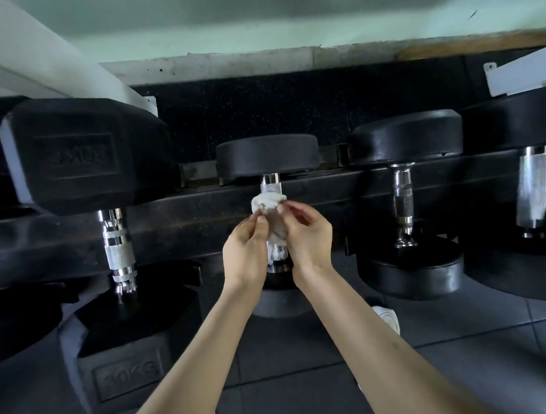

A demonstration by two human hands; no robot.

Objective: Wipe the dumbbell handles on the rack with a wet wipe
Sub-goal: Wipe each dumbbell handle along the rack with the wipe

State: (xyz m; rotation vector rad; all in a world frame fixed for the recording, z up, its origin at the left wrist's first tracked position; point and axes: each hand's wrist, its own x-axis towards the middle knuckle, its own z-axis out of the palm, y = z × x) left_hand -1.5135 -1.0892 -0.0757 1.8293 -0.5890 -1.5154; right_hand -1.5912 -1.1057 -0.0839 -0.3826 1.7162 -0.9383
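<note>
Head view: centre dumbbell handle (271, 186) sits on the black rack (203, 206), between a hex dumbbell (84, 152) on the left and a round dumbbell (403, 138) on the right. White wet wipe (270, 202) wrapped round the handle's middle. Left hand (245, 248) and right hand (307, 236) both pinch the wipe with curled fingers, one on each side.

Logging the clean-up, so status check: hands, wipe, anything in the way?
Left grip and right grip both pinching the wet wipe. Wipe bunched on the handle of the middle dumbbell. Nothing in the way.
</note>
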